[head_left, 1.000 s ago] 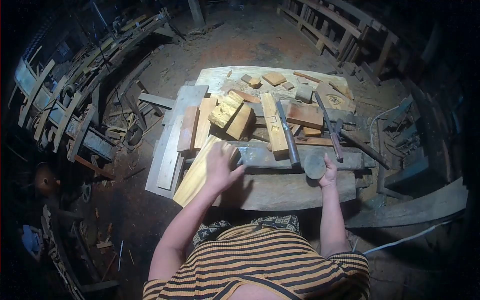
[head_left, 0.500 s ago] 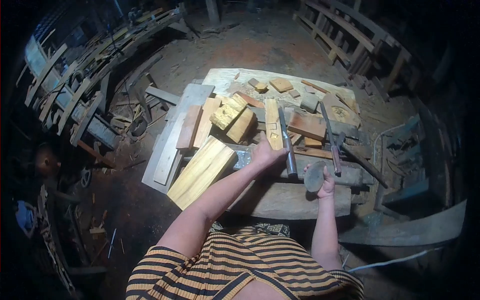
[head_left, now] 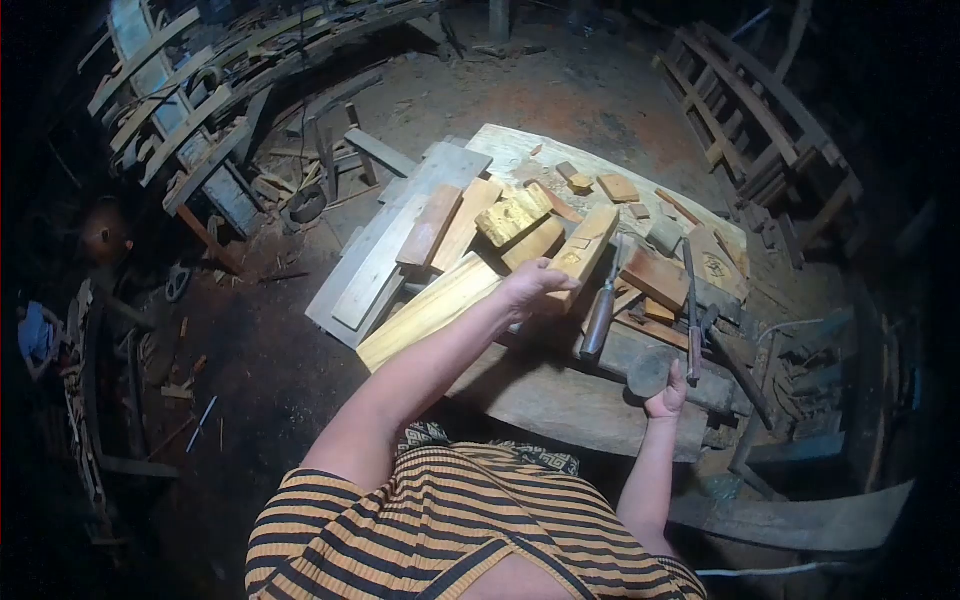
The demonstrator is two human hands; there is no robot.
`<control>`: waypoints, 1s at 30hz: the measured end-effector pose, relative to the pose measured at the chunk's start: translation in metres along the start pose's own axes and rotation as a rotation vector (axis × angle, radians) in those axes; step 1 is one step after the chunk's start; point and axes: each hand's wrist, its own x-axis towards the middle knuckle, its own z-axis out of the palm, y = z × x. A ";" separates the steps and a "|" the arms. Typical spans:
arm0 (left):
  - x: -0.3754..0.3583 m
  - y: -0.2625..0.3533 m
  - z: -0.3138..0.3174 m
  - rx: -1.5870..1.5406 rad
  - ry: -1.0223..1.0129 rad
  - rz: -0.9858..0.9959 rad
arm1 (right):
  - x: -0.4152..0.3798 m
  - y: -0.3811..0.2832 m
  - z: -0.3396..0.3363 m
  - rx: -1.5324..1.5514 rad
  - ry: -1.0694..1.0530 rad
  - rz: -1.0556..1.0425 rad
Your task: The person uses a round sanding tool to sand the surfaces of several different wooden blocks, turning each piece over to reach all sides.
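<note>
My left hand [head_left: 537,288] grips the near end of a pale wooden block [head_left: 588,245] that has a small rectangular mark and a notch on its face. The block is tilted, its far end pointing away. In my right hand [head_left: 668,396] is a round grey disc [head_left: 650,371], with the thumb along its edge. A chisel with a dark wooden handle [head_left: 598,322] lies between the two hands, just right of the block. Farther right rests a long thin tool [head_left: 692,310] beside a reddish block [head_left: 655,278].
Yellow blocks [head_left: 514,217] and a long pale board [head_left: 430,308] lie left of the hands on the workbench [head_left: 560,398]. Small offcuts [head_left: 617,188] are scattered at the back. Wooden racks [head_left: 750,120] stand at the far right.
My left hand has taken hold of the pale block and raised it off the bench. The chisel now lies apart from my left hand. The camera view has shifted, moving the scene rightward.
</note>
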 end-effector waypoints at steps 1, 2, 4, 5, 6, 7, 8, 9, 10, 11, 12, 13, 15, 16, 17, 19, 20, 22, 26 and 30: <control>-0.015 0.006 -0.008 -0.005 0.009 0.006 | 0.000 0.000 -0.004 -0.016 0.001 -0.026; -0.033 0.011 -0.015 -0.088 -0.065 0.035 | 0.000 -0.001 -0.008 -0.001 0.013 -0.027; -0.064 0.019 -0.035 -0.194 -0.182 0.091 | 0.001 -0.001 -0.008 0.004 0.025 -0.022; -0.079 0.020 -0.047 -0.220 -0.224 0.115 | 0.001 -0.002 -0.008 0.008 0.046 -0.024; -0.098 0.024 -0.055 -0.197 -0.197 0.113 | 0.001 -0.002 -0.009 0.004 0.050 -0.028; -0.113 0.026 -0.067 -0.185 -0.191 0.101 | 0.002 -0.003 -0.009 0.000 0.041 -0.019; -0.123 0.022 -0.075 -0.199 -0.147 0.182 | 0.002 -0.003 -0.009 -0.009 0.057 -0.033; -0.132 0.018 -0.082 -0.212 -0.102 0.262 | 0.002 -0.002 -0.008 -0.018 0.074 -0.046; -0.140 0.017 -0.092 -0.217 -0.091 0.267 | 0.002 -0.002 -0.007 -0.023 0.078 -0.055; -0.148 0.015 -0.100 -0.187 -0.027 0.249 | 0.001 -0.001 -0.007 -0.027 0.075 -0.043; -0.154 0.012 -0.107 -0.158 0.035 0.231 | 0.001 -0.001 -0.003 -0.059 0.072 -0.070; -0.157 0.009 -0.111 -0.165 0.043 0.238 | 0.001 -0.001 0.001 -0.091 0.067 -0.099; -0.157 -0.003 -0.116 -0.248 0.035 0.272 | 0.000 0.000 0.009 -0.081 0.049 -0.092; -0.154 -0.011 -0.120 -0.304 0.074 0.304 | 0.000 0.001 0.015 -0.087 0.082 -0.106; -0.154 -0.019 -0.126 -0.301 0.065 0.307 | 0.001 0.002 0.021 -0.093 0.118 -0.124; -0.157 -0.026 -0.127 -0.420 0.157 0.210 | 0.015 0.008 0.036 -0.279 0.258 -0.177; -0.155 -0.033 -0.129 -0.389 0.142 0.270 | 0.023 0.012 0.044 -0.462 0.406 -0.217; -0.160 -0.027 -0.124 -0.449 0.095 0.213 | 0.029 0.037 0.112 -0.715 0.350 -0.298; -0.149 -0.025 -0.130 -0.605 -0.023 0.170 | 0.020 0.115 0.260 -1.367 -0.235 -0.541; -0.141 -0.030 -0.118 -0.767 0.006 0.185 | 0.027 0.197 0.294 -1.536 -0.899 -0.804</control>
